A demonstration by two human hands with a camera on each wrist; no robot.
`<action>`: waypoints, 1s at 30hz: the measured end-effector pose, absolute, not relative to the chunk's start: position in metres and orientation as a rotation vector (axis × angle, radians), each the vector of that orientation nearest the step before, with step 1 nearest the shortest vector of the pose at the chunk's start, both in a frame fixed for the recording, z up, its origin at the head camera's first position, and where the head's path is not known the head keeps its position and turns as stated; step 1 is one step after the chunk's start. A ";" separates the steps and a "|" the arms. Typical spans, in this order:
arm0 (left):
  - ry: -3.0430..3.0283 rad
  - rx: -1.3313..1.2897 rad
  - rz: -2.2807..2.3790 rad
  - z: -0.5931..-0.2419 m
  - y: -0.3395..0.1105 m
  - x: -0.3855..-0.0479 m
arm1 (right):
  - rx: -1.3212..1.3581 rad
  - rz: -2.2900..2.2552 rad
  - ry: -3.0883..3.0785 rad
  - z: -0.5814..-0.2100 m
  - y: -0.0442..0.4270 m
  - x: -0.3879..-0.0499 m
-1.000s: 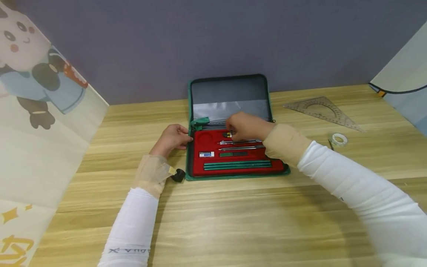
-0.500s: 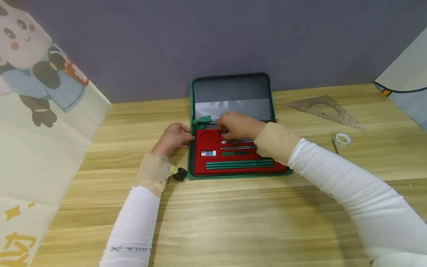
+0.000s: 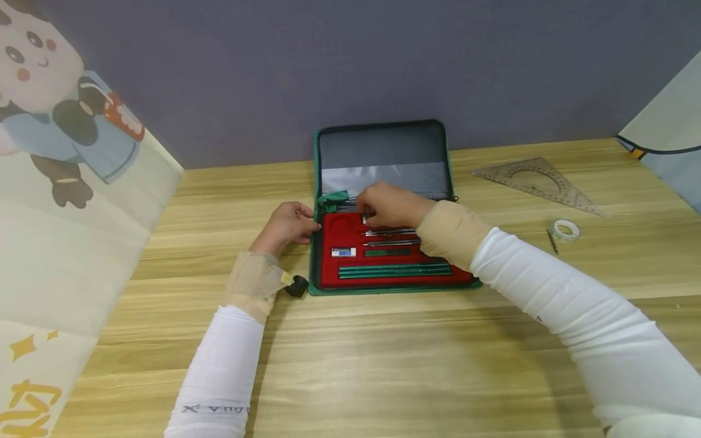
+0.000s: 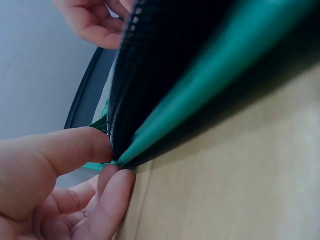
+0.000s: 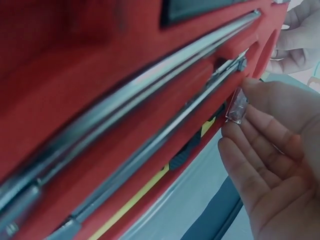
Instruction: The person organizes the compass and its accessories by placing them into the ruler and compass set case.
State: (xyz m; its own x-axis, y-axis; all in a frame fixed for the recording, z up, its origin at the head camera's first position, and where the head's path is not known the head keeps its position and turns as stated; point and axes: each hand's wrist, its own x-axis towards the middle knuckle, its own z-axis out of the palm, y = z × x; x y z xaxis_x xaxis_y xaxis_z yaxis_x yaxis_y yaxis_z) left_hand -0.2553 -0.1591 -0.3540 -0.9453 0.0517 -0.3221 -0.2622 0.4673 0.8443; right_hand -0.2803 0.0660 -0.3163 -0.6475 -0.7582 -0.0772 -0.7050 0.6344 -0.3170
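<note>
A green zip case [image 3: 316, 243] lies unfolded on the table, its red tray [image 3: 328, 274] holding metal compasses [image 3: 390, 244], an eraser [image 3: 343, 252] and green pencils [image 3: 394, 270]. My left hand [image 3: 287, 228] pinches the case's left edge between thumb and fingers; the left wrist view shows the thumb beside the zipper [image 4: 113, 120]. Over the tray's upper part, my right hand [image 3: 390, 205] pinches a small clear plastic box [image 5: 237, 106] beside its slot. Part of the tray's top row is hidden by that hand in the head view.
To the right lie a clear set square [image 3: 539, 180], a white tape roll [image 3: 565, 229] and a small dark thin piece [image 3: 552, 241]. A black object [image 3: 297, 286] is by the left wrist. A grey wall [image 3: 383, 67] stands behind the case.
My right hand has moved left along the tray's upper row, away from the yellow-and-black item, and now pinches the clear box. My left hand has stayed at the case edge.
</note>
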 end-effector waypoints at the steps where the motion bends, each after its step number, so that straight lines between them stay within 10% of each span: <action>1: 2.415 -0.181 1.471 -0.354 -0.159 -0.255 | -1.207 -0.390 2.653 -0.317 0.066 -0.280; 30: 2.421 -0.181 1.470 -0.353 -0.158 -0.254 | -1.239 -0.491 2.675 -0.326 0.070 -0.276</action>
State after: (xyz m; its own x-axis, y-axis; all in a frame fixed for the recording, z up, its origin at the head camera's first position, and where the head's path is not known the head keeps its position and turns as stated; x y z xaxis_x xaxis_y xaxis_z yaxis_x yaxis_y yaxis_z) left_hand -0.2543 -0.1576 -0.3532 -0.9464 0.0483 -0.3193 -0.2610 0.4680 0.8443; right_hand -0.2765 0.0703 -0.3258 -0.6465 -0.7629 -0.0007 -0.7130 0.6045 -0.3553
